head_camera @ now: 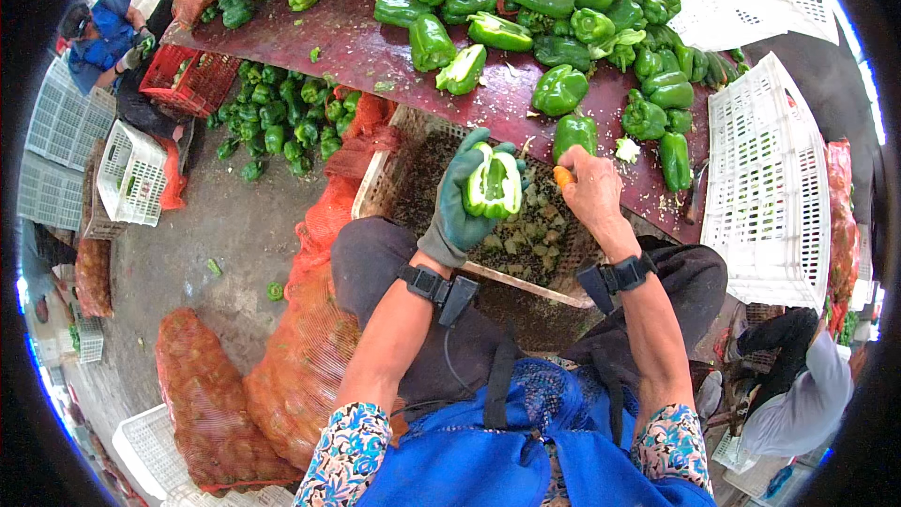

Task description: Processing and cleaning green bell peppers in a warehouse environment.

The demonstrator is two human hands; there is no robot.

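Note:
My left hand, in a green-coated glove, holds a halved green bell pepper with its cut, hollow side facing up. My bare right hand is closed around a small orange object, possibly a handle; the rest of it is hidden by the fingers. Just beyond the right fingertips, a whole green bell pepper rests at the edge of the dark red table. Below both hands stands a dirty plastic crate with seeds and pale pepper scraps inside.
Green peppers are heaped on the table, two cut pieces among them. A white crate stands right, near a dark-handled tool. Full orange mesh sacks and loose peppers lie left. People sit on both sides.

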